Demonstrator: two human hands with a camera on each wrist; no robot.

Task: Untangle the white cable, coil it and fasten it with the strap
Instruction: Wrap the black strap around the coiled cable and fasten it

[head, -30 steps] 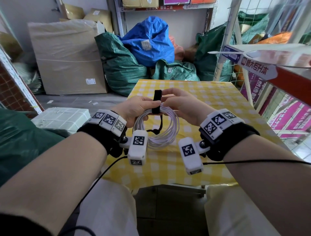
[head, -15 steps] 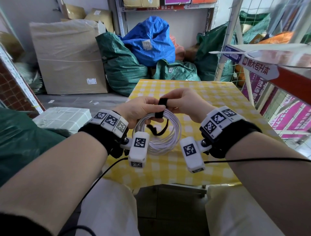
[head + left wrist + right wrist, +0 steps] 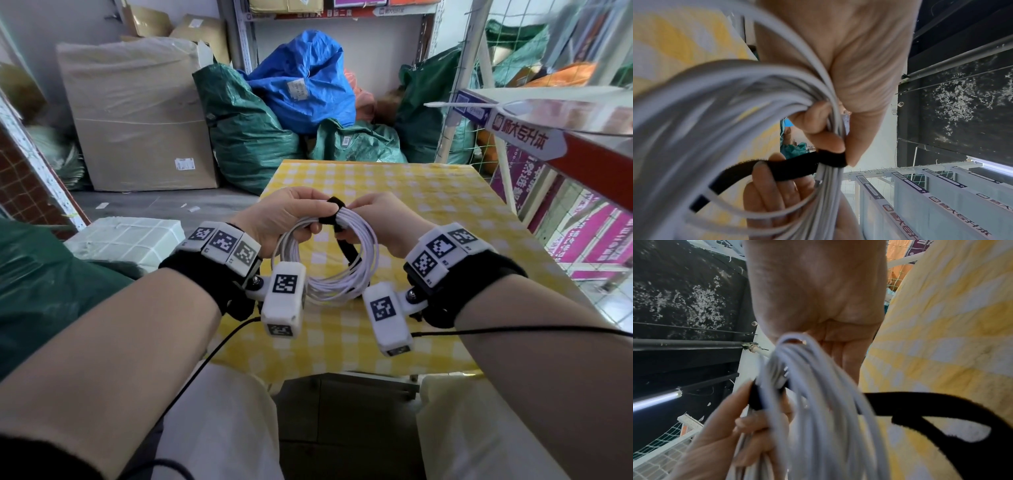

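Our left hand [image 3: 281, 219] grips white cable [image 3: 329, 274] coil; our right hand [image 3: 380, 222] pinches black strap [image 3: 337, 205] wrapped over coil top.

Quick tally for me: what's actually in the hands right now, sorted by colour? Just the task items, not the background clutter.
White: 1, the coiled cable, gripped at its top by the left hand and the right hand
Black: 1, the strap, wrapped over the top of the coil, its loose tail hanging inside the loop
Total: 2
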